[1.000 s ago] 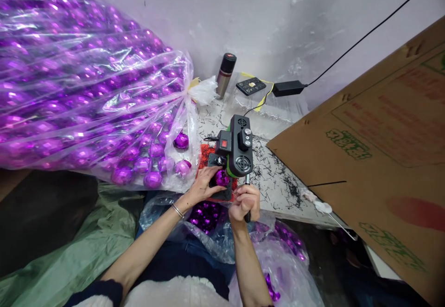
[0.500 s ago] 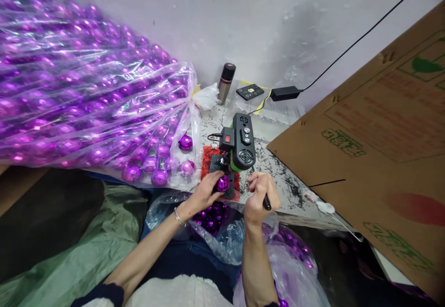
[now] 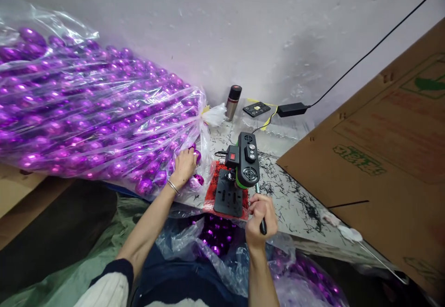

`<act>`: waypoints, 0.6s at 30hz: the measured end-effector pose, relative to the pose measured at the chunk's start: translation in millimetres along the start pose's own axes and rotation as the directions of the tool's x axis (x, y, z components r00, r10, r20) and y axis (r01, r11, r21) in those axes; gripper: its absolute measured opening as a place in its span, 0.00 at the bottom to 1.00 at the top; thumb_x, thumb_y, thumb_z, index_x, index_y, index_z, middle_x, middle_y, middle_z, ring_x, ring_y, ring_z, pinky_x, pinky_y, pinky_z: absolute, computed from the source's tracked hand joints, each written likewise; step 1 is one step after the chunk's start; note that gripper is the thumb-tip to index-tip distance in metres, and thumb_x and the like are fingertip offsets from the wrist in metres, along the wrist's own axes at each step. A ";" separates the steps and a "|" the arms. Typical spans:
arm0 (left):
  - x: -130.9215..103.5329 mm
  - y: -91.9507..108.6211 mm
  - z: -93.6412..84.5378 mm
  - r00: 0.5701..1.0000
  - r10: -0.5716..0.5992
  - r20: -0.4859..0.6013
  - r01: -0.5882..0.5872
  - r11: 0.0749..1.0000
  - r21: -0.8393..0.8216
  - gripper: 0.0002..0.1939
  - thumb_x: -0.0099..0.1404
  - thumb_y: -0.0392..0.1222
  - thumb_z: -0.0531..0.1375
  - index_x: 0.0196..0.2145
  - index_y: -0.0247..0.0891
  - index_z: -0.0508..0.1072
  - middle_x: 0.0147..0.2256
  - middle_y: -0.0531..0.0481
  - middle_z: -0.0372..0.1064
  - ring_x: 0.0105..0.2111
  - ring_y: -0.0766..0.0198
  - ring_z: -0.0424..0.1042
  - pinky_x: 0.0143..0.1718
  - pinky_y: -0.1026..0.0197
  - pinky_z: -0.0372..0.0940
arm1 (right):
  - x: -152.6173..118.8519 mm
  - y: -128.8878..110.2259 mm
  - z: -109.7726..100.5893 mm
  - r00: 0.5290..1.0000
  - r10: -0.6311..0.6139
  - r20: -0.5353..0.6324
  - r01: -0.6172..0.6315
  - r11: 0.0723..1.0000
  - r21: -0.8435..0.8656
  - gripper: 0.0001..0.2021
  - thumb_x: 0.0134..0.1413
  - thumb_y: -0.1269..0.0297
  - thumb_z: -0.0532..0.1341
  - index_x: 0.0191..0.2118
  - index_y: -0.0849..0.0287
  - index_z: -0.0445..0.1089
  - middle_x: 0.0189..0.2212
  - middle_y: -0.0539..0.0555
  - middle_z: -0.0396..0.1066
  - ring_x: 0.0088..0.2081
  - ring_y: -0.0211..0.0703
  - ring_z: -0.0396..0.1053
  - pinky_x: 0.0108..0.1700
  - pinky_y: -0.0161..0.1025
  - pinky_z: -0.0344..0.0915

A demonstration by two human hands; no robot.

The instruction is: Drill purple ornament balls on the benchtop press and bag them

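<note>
My left hand [image 3: 184, 168] reaches to the left, by the mouth of the plastic bag, its fingers curled over a shiny purple faceted bauble [image 3: 198, 156]. The fingers hide much of that bauble. A second bauble [image 3: 196, 181] lies just right of the hand. My right hand [image 3: 261, 216] is wrapped around the black-tipped lever handle [image 3: 263, 227] of a small black and green bench press [image 3: 247, 161]. Nothing sits on the press's slotted black base plate [image 3: 227, 200], which rests on a red mat [image 3: 210, 193].
A large clear bag of purple baubles [image 3: 104, 117] fills the left side. Behind the press stand a flask [image 3: 233, 103], a phone [image 3: 256, 109] and a power adapter [image 3: 292, 109]. A cardboard box [image 3: 375, 158] bounds the right. Black bits [image 3: 309, 209] litter the table; another bag of baubles [image 3: 217, 235] is at my lap.
My left hand has left the press's base plate, where it held a bauble, and moved left to the baubles by the bag. My right hand stays on the lever. The view has shifted slightly.
</note>
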State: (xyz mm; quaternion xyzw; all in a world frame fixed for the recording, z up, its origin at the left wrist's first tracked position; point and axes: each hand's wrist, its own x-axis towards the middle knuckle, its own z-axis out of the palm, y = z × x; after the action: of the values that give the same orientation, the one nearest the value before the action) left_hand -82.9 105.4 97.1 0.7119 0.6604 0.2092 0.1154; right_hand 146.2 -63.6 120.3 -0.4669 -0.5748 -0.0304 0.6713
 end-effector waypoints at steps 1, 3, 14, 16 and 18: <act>6.6 1.3 0.0 0.998 -0.060 0.034 0.059 0.998 0.023 0.21 0.82 0.46 0.55 0.61 0.29 0.76 0.55 0.24 0.80 0.57 0.34 0.81 0.58 0.36 0.75 | -0.9 0.0 0.3 1.000 0.001 -0.001 -0.001 1.000 0.000 0.20 0.76 0.69 0.54 0.28 0.53 0.66 0.25 0.48 0.68 0.32 0.41 0.74 0.35 0.40 0.66; 13.5 4.7 2.1 0.987 -0.121 0.101 0.121 0.993 0.010 0.24 0.83 0.52 0.55 0.61 0.30 0.76 0.53 0.25 0.82 0.55 0.35 0.83 0.56 0.39 0.75 | -2.2 -0.4 1.2 1.000 0.003 -0.011 -0.003 1.000 -0.003 0.20 0.77 0.68 0.54 0.28 0.53 0.66 0.25 0.47 0.68 0.32 0.41 0.74 0.34 0.40 0.66; -18.1 -5.9 -28.7 0.995 -0.096 0.009 0.078 0.748 -0.659 0.35 0.68 0.61 0.71 0.65 0.40 0.76 0.56 0.40 0.83 0.55 0.47 0.82 0.61 0.45 0.76 | 13.0 -12.4 1.2 1.000 0.024 -0.010 -0.024 0.999 -0.029 0.21 0.78 0.66 0.54 0.27 0.53 0.65 0.24 0.47 0.68 0.30 0.40 0.73 0.33 0.40 0.67; -47.2 2.1 -27.5 0.995 -0.101 0.019 0.075 0.587 -0.806 0.40 0.65 0.63 0.73 0.66 0.40 0.74 0.55 0.39 0.83 0.54 0.48 0.83 0.61 0.44 0.77 | 17.9 -16.0 2.3 0.998 0.058 -0.021 -0.059 0.998 -0.030 0.21 0.78 0.65 0.54 0.27 0.53 0.64 0.24 0.47 0.68 0.29 0.39 0.72 0.32 0.40 0.65; -81.1 16.2 -12.6 0.996 -0.037 0.084 0.091 0.496 -0.863 0.38 0.65 0.63 0.74 0.64 0.40 0.76 0.53 0.39 0.84 0.53 0.48 0.84 0.59 0.45 0.79 | 23.1 -19.6 3.5 0.995 0.097 -0.031 -0.098 0.994 -0.036 0.21 0.79 0.64 0.54 0.27 0.52 0.64 0.24 0.47 0.68 0.29 0.39 0.71 0.31 0.40 0.64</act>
State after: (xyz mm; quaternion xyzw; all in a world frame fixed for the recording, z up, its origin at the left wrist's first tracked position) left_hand -77.3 22.1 103.6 0.5390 0.4893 0.4877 0.4818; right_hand 140.1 -60.8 150.0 -0.5065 -0.5406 -0.0150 0.6716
